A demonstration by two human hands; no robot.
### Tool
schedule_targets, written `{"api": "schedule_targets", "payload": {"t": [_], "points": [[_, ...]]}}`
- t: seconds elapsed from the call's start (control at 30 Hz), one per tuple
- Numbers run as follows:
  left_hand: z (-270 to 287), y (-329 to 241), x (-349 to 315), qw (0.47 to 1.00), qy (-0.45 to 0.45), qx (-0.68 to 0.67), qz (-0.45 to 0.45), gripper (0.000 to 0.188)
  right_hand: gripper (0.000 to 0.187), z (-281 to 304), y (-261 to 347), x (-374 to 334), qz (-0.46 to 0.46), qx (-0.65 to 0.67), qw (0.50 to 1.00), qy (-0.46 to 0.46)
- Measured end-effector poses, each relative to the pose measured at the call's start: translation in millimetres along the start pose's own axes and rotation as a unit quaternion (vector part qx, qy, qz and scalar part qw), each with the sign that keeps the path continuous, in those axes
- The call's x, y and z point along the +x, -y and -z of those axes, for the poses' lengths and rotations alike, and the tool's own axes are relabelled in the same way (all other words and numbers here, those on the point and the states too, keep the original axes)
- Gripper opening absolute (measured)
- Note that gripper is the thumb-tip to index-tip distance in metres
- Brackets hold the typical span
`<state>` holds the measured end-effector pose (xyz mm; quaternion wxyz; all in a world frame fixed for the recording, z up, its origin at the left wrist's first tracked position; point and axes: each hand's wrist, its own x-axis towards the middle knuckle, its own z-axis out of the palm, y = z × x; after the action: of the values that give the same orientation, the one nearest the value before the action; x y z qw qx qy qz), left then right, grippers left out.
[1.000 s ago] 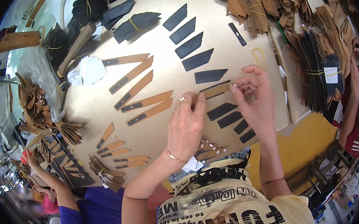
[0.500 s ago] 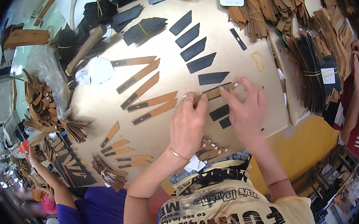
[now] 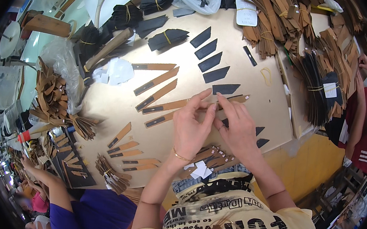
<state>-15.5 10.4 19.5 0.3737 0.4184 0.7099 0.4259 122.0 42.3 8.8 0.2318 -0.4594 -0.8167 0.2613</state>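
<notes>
Shiny tan counter (image 3: 276,117) fills the middle of a busy workroom. Past its near left corner is a person in purple (image 3: 90,213). By the left edge lies a messy fan of brown strips (image 3: 84,125). Next come white paper bits (image 3: 120,72), then long strips with dark ends (image 3: 156,82), set out in a fan. Beside them is the left hand (image 3: 191,126), with its thumb and first finger bent close together. Slanted black pieces (image 3: 209,62) make a row toward the far edge. At the middle, the right hand (image 3: 237,133) meets the left, fingertips bunched together; I cannot tell what they pinch. Just past the right fingers lies a brown strip with a white tag (image 3: 240,98) on its end. Farther right are a yellow rubber band (image 3: 265,77) and, by the right edge, a big black bundle (image 3: 313,89).
</notes>
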Motion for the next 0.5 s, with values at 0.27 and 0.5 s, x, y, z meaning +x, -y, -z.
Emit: {"api": "schedule_targets", "payload": {"t": [0.27,0.5], "points": [[-7.4,16.0,-4.2,0.972,-0.072,0.172,-0.142,0.017,0.010,8.9,-20.0,17.5,-0.221,0.319,0.922,-0.005],[-23.9,14.8,-4.5,0.972,-0.081,0.196,-0.103,0.012,0.015,15.2,-25.2,21.0,-0.218,0.341,0.914,0.038]]}}
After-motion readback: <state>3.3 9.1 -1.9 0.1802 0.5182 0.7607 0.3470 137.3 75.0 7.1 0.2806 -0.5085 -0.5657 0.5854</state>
